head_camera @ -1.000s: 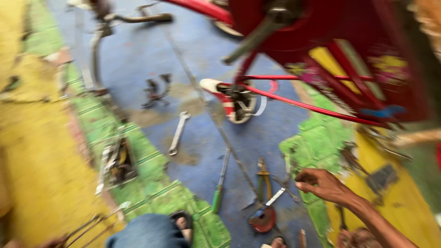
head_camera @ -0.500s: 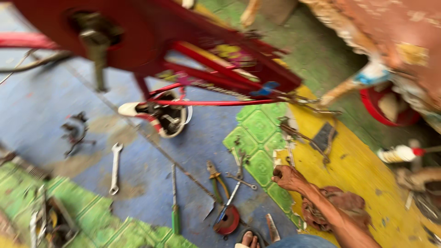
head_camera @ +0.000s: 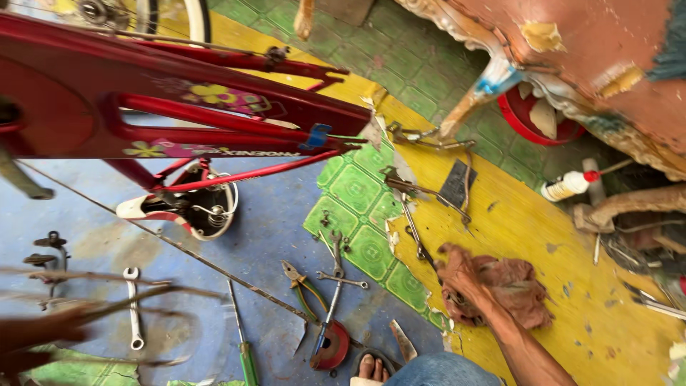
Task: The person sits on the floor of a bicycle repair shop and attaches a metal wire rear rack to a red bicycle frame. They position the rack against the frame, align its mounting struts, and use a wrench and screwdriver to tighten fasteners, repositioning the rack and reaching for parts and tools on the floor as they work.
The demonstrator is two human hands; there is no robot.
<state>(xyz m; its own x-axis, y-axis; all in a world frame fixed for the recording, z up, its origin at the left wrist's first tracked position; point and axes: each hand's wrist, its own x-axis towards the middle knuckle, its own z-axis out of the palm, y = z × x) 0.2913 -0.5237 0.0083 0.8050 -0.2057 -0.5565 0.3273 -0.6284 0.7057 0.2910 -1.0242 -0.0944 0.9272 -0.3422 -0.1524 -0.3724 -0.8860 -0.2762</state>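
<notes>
Right hand (head_camera: 461,282) had been moved right onto the brown rag (head_camera: 511,286), gripping it; blurred left hand (head_camera: 36,336), grip untellable, near the spanner (head_camera: 133,307).

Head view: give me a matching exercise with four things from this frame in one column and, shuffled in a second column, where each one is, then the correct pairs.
Things:
1. right hand
2. white squeeze bottle
3. combination wrench
4. pliers

Places:
A. on the blue floor at lower left
B. on the brown rag on the yellow floor
C. at right, by the worn red furniture
D. on the blue floor beside the green tile edge, green-handled

Pairs: 1-B, 2-C, 3-A, 4-D
</notes>
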